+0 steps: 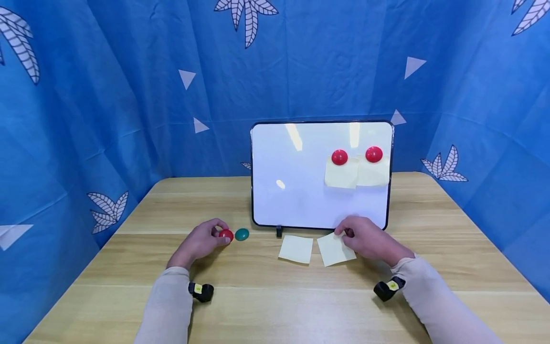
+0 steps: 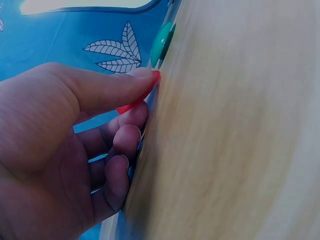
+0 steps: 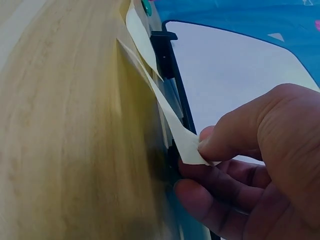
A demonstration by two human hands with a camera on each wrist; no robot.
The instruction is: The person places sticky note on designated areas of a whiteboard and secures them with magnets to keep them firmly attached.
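Note:
Between thumb and fingers, my left hand (image 1: 205, 241) pinches a round red magnet (image 1: 226, 234) at the tabletop. Just to its right lies a green magnet (image 1: 242, 234), apart from the hand. My right hand (image 1: 366, 237) pinches the upper right corner of a pale yellow sticky note (image 1: 336, 250); in the right wrist view that corner is lifted while the far end of the note (image 3: 172, 120) stays low by the wood. Left of it, a second sticky note (image 1: 296, 249) lies on the table, its edges curling a little.
A black-framed whiteboard (image 1: 292, 191) stands upright behind the notes on small black feet (image 1: 279, 231). Two red magnets (image 1: 339, 157) sit at the tops of two sticky notes (image 1: 373, 173) on its right half. Blue patterned cloth (image 1: 129, 95) surrounds the wooden table (image 1: 275, 310).

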